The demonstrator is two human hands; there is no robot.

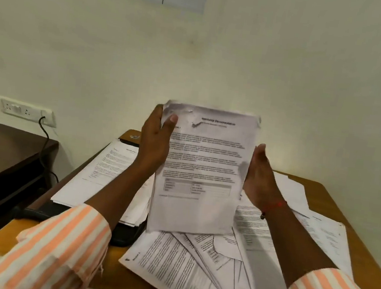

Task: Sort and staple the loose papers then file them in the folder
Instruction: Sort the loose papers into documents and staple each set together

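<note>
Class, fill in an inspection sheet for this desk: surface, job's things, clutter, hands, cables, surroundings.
Surface: tan wooden table, mostly covered by sheets.
Job's things: stack of white printed papers held upright; loose printed sheets fanned out below it; tidier pile of printed pages lying on a flat black item, perhaps the folder.
Clutter: small dark object at the far edge, too blurred to name.
Hands: left hand grips the stack's upper left edge; right hand lies flat against its right edge.
Cables: black cable hangs from a white wall socket plate.
Surroundings: dark brown desk on the left; cream wall behind.
</note>
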